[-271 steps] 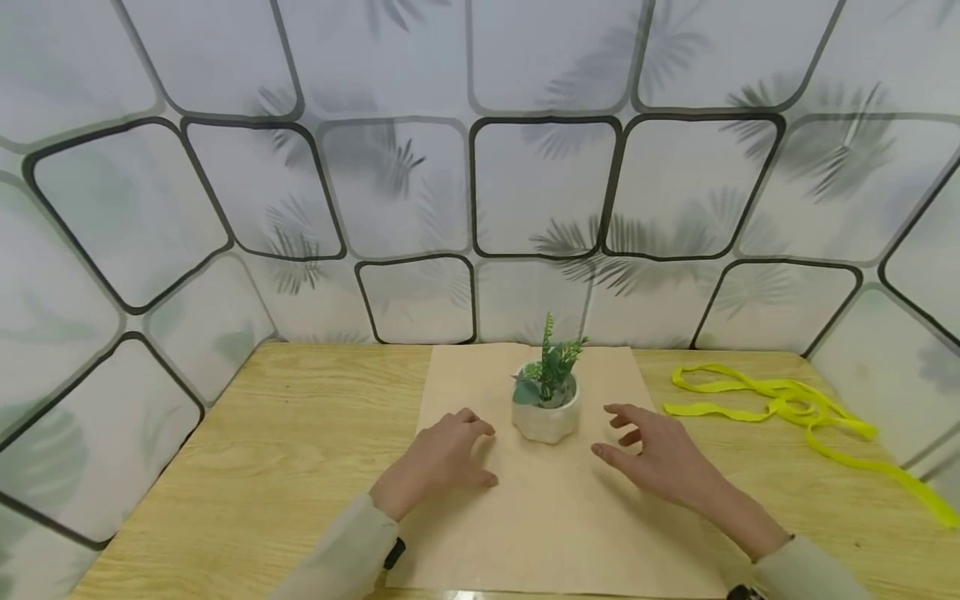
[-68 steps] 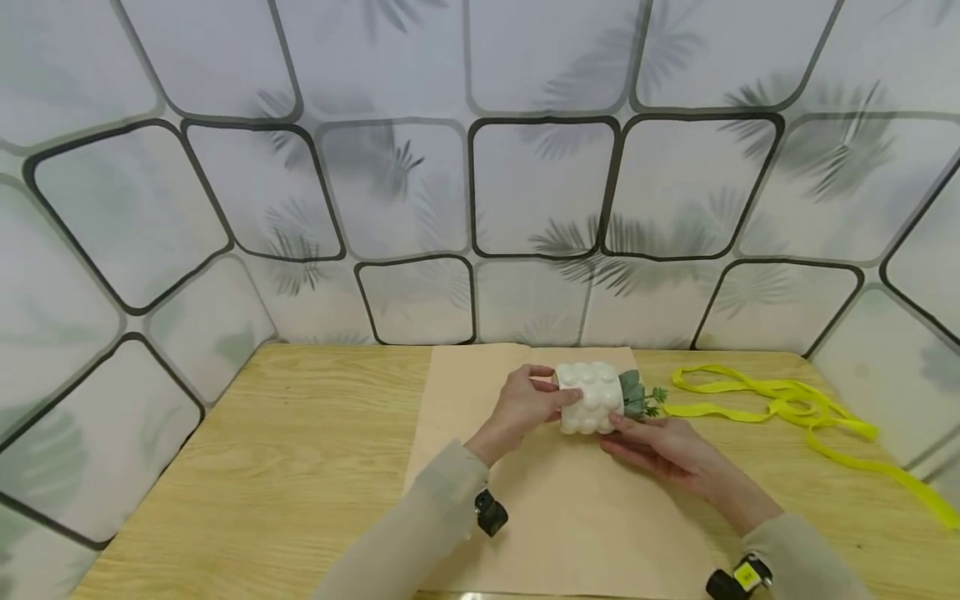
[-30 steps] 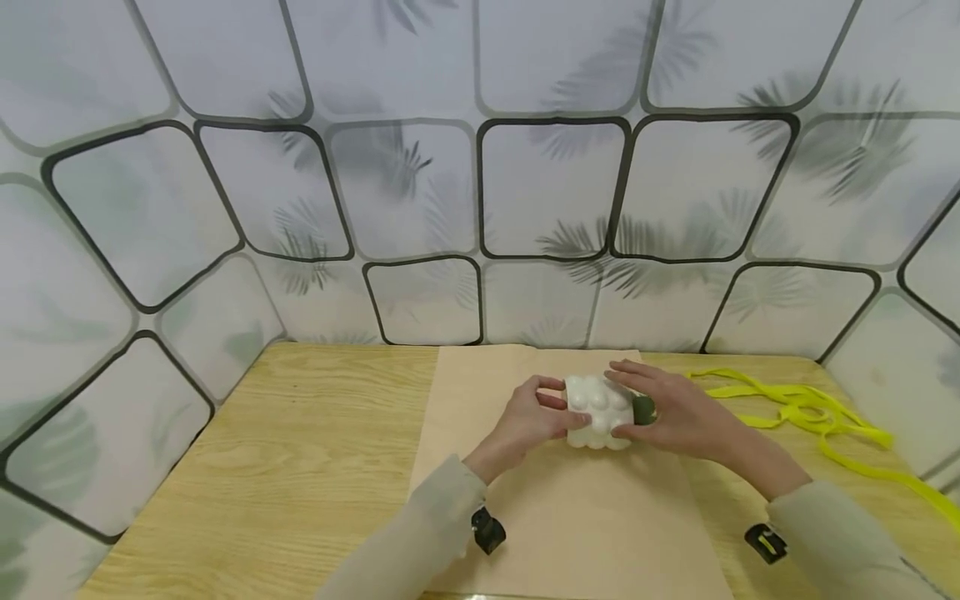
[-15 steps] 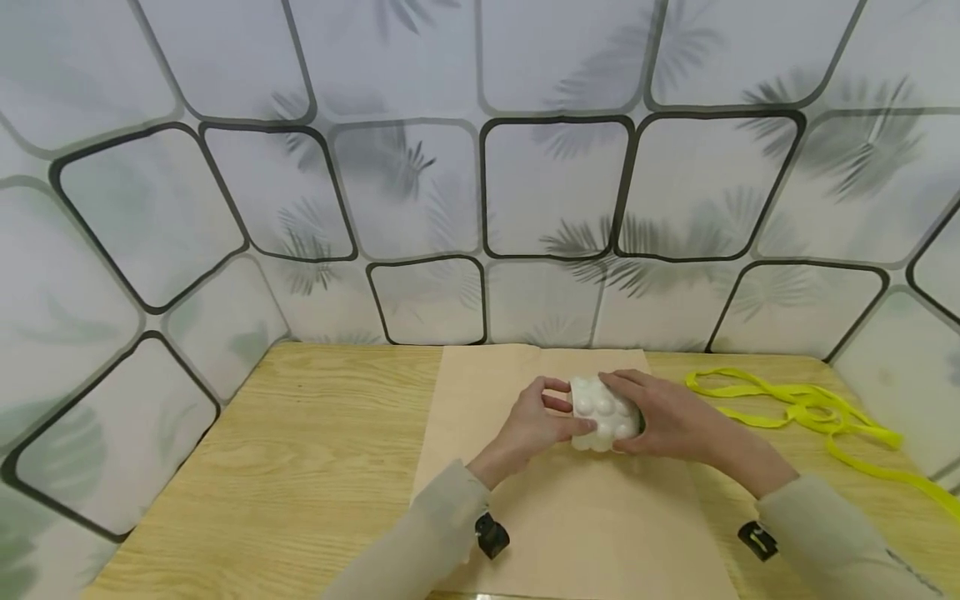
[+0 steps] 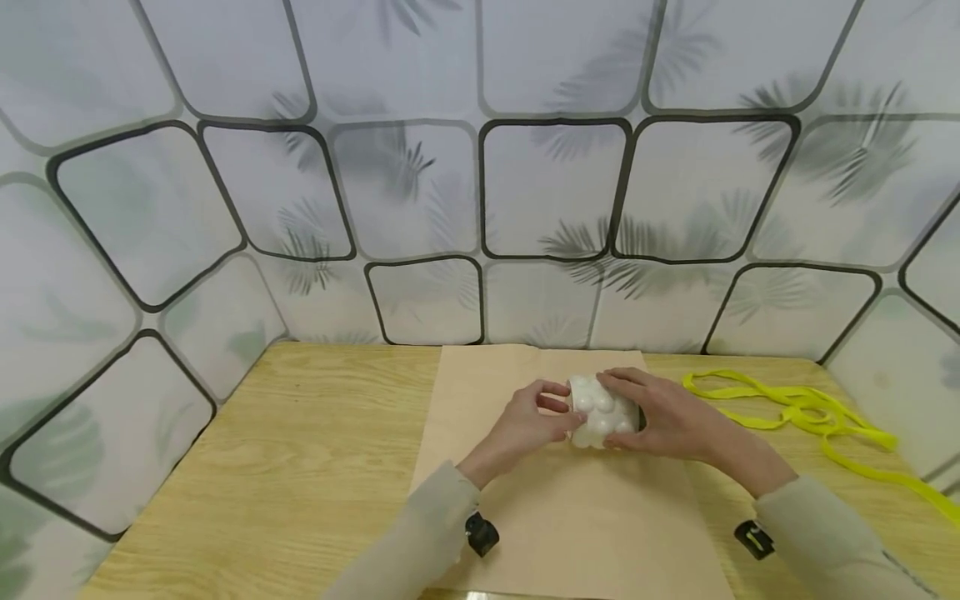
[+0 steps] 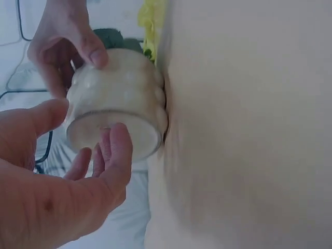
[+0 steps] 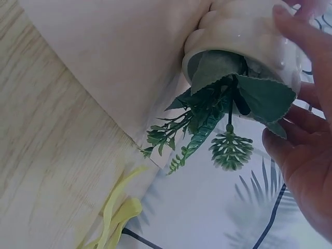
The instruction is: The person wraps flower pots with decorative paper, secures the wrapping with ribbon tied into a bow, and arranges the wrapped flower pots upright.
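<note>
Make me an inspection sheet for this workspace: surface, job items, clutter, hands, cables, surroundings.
Surface: wooden table, with brown paper laid on it.
Job items: white pot on its side over the paper; green plant sticking out of its mouth.
Clutter: yellow ribbon in loose loops, right side.
Hands: right hand grips the pot; left hand at its base, grip unclear.
Cables: nothing seen.
Surroundings: leaf-patterned backdrop behind the table.

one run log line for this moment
left hand: at base of pot; right hand: holds pot; pot: sideways; plant: in pot; yellow ribbon: on table
</note>
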The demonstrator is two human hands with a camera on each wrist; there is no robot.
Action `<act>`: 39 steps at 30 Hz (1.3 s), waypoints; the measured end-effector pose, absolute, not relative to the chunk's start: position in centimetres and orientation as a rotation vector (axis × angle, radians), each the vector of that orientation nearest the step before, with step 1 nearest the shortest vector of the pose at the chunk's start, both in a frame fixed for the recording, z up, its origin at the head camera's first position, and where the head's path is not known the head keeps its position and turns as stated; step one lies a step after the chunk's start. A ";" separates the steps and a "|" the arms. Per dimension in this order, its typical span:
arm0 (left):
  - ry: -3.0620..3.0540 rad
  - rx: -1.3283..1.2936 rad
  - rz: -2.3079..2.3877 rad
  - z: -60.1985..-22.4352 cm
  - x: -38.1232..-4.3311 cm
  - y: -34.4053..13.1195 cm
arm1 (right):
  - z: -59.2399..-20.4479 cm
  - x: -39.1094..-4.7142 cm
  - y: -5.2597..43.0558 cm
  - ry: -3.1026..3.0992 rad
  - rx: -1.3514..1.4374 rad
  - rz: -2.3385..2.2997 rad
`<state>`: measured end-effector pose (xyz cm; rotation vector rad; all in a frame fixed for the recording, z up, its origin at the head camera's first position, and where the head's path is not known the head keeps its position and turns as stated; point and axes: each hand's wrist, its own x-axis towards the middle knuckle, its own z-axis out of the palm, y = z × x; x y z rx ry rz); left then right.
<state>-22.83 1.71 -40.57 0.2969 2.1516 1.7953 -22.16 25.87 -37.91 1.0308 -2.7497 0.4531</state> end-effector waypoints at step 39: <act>2.429 -0.120 1.417 -40.6 -25.1 -13.7 | -37.5 -22.1 25.8 -2.724 1.022 0.533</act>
